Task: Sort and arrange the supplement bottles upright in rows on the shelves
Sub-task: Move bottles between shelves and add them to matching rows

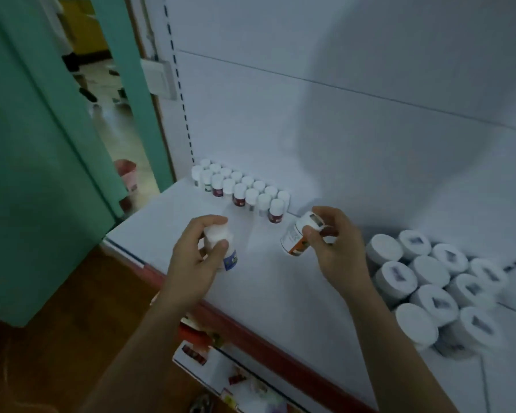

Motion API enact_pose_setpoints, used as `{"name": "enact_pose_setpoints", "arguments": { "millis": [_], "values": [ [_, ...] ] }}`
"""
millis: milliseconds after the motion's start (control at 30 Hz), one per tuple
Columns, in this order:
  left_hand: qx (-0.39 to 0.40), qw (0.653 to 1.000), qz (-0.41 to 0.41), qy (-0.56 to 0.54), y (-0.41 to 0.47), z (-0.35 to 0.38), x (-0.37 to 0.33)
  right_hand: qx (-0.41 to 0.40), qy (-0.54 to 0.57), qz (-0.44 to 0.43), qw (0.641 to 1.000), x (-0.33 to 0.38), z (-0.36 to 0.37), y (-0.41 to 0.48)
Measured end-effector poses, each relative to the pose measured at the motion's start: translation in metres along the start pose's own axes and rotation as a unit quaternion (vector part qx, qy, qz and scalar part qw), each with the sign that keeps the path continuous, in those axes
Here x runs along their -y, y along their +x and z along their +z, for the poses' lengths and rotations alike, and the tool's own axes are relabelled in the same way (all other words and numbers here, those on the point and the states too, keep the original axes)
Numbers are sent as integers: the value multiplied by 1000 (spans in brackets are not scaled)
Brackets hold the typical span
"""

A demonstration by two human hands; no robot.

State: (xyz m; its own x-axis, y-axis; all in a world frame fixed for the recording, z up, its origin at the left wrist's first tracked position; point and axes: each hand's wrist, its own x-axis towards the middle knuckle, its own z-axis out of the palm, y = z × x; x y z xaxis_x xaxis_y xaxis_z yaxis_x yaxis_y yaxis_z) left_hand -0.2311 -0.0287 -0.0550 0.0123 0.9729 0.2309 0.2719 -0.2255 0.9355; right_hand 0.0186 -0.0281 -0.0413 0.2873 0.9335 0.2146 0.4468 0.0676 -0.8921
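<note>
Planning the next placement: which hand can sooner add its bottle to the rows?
Likely the right hand: its tilted orange-labelled bottle hangs beside the rows' right end; the left hand's blue-labelled bottle is farther.

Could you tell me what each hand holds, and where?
Left hand: blue-labelled bottle, by its cap; right hand: orange-labelled bottle, at its cap end.
</note>
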Motion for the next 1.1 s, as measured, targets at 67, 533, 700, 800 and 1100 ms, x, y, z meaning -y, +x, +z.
{"name": "enact_pose_setpoints", "arguments": {
  "millis": [67,533,700,800,1100],
  "values": [
    [57,998,19,-9,28,7,14,-28,-22,20,999,-3,1,7],
    [309,942,132,10,118,-6,43,-151,-233,50,959,6,72,73],
    [334,933,136,-6,129,2,42,-192,-188,52,962,10,67,54],
    [360,919,158,-24,132,22,31,-225,-217,31,949,16,44,26],
    [324,896,295,75,121,67,11,-215,-429,162,862,26,-52,-9]
  ]
}}
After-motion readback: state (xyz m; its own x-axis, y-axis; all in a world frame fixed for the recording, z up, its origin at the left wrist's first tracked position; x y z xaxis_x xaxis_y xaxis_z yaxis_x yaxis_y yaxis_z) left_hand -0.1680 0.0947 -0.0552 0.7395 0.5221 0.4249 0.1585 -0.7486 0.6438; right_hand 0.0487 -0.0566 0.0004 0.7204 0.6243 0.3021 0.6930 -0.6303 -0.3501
